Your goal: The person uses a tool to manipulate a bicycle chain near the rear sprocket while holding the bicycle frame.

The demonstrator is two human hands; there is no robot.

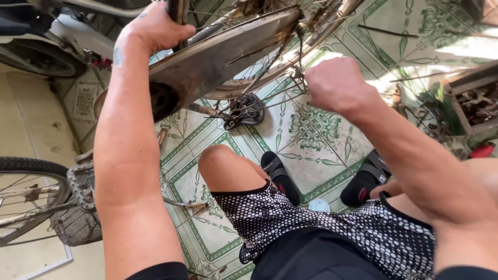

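Both arms are seen bare from the wrists up to short black sleeves [161,270], whose edges show at the bottom of the view. A small dark tattoo mark [118,55] is carried on the left forearm just below the left hand [158,27]. No glove, ring or watch is worn on the right hand [336,85]. Black shorts with a panel of white dots [290,218] are worn, edged by a plain black hem, and the knees are left bare. Black slide sandals [280,176] are worn on the feet, the right one marked with a small red and white patch.
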